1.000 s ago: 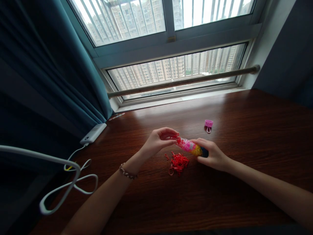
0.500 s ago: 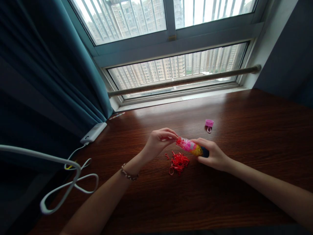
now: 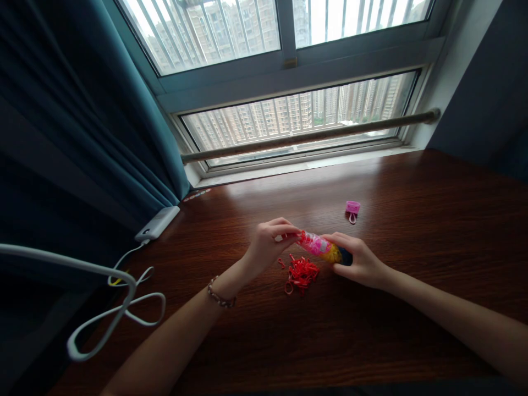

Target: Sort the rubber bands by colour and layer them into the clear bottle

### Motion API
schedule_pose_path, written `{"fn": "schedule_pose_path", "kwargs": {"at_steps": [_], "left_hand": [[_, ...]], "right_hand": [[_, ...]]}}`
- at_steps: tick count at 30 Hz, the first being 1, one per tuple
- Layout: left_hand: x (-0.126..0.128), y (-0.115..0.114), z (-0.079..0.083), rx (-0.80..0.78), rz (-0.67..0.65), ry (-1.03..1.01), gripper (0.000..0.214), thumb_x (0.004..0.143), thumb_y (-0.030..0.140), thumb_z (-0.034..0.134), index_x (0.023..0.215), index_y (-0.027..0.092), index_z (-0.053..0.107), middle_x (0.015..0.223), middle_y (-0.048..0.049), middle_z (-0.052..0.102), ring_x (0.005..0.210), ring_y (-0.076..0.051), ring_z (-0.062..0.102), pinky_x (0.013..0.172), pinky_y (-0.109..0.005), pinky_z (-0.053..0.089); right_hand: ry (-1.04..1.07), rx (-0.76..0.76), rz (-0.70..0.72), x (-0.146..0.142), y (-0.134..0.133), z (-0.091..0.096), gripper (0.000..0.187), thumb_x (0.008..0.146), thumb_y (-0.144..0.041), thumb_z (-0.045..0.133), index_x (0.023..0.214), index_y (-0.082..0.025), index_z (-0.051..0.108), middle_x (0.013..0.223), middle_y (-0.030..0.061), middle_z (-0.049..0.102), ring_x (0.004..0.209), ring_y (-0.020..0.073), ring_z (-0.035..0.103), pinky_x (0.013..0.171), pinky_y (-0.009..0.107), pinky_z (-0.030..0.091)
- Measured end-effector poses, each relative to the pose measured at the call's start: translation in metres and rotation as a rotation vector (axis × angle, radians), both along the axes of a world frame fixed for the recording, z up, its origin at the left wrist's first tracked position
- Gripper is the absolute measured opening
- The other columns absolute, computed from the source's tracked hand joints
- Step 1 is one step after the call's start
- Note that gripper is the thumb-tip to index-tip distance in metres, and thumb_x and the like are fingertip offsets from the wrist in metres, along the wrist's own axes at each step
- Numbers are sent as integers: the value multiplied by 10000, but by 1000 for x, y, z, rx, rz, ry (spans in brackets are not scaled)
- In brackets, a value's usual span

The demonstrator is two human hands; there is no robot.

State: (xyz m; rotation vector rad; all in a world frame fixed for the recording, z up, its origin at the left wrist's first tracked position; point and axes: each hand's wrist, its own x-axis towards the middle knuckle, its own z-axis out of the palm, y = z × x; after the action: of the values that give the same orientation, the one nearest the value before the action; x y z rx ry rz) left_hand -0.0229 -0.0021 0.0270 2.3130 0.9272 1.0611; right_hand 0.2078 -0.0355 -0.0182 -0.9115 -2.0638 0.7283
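Observation:
My right hand (image 3: pixel 361 261) is wrapped round the dark end of a clear bottle (image 3: pixel 319 246) that lies tilted above the table. Red, pink, yellow and dark layers of small pieces show through its wall. At the bottle's red left end, the fingers of my left hand (image 3: pixel 274 242) are pinched together by the mouth; whether a small piece sits between them is hidden. Just below the bottle, a loose pile of small red plastic pieces (image 3: pixel 303 273) rests on the wood, with a few lying apart at its left edge.
A pink cap with a loop (image 3: pixel 352 209) lies farther back on the brown wooden table (image 3: pixel 404 220). At the left, a white power strip (image 3: pixel 159 224) trails a looping white cable (image 3: pixel 119 308). A window with a rail (image 3: pixel 309 137) stands behind the table, beside a blue curtain (image 3: pixel 136 110).
My left hand has shifted slightly to the right, its fingers closer against the bottle's mouth. My right hand and the bottle stay almost in place.

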Motion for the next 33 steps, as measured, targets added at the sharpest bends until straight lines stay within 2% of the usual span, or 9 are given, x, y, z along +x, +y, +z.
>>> {"fn": "schedule_pose_path", "kwargs": {"at_steps": [6,9,12,14,16,19,22,27,33], "left_hand": [[2,-6,-1,84,89,44,120,785,260,573,838,171,633,765,-44,671,691,-142,610,649,-244,474],[3,-9,2,126,58,92,154,811,249,534,926,178,609,892,-73,674,830,-180,620,812,-333,448],[5,-14,6,32,-58,154,300,853,236,459,1148,191,491,959,-67,674,890,-185,625,1037,-474,215],[7,-18,8,-55,-144,188,422,866,231,427,1278,185,353,952,-61,680,958,-192,607,1069,-515,32],[9,-21,7,-98,-196,205,510,858,238,436,1335,177,267,1015,-82,661,1084,-214,539,1060,-531,-35],[11,-23,3,-123,-235,233,600,817,274,508,1350,182,250,1157,-118,585,1188,-247,444,1057,-544,-15],[10,-22,2,-149,-240,239,604,819,292,508,1352,192,241,1188,-119,564,1162,-242,474,1060,-534,-24],[5,-19,10,-82,-177,127,472,861,247,441,1310,194,307,991,-65,669,997,-186,594,1071,-487,-51],[0,-17,21,65,-37,39,309,846,247,478,1147,183,503,821,-15,702,826,-137,637,1085,-437,127]], "right_hand": [[6,0,0,0,1,-1,523,647,-104,579,1159,-195,521,970,56,575,887,226,540,781,328,431],[14,11,-12,-1,1,-2,519,649,-105,579,1157,-196,520,972,57,574,884,226,540,779,329,433],[20,27,-39,-1,0,-2,514,649,-98,574,1151,-197,522,963,54,571,866,219,542,760,321,433],[22,34,-40,0,-1,-2,524,642,-91,575,1153,-194,521,959,54,566,863,216,541,755,316,432],[21,35,-26,0,-1,-4,535,629,-84,580,1151,-192,525,970,56,560,877,219,537,766,317,429],[13,27,-9,0,-2,-6,540,617,-71,577,1140,-198,535,990,56,552,897,221,533,789,319,425],[27,14,-6,-2,-2,-5,537,622,-66,575,1140,-199,535,986,52,554,890,215,535,782,311,425],[82,-7,-25,-2,-2,2,524,648,-78,574,1158,-193,526,972,49,568,873,212,544,764,300,426],[146,-83,-46,0,-1,1,484,662,-110,594,1136,-181,537,1052,52,582,959,234,539,823,304,415]]}}
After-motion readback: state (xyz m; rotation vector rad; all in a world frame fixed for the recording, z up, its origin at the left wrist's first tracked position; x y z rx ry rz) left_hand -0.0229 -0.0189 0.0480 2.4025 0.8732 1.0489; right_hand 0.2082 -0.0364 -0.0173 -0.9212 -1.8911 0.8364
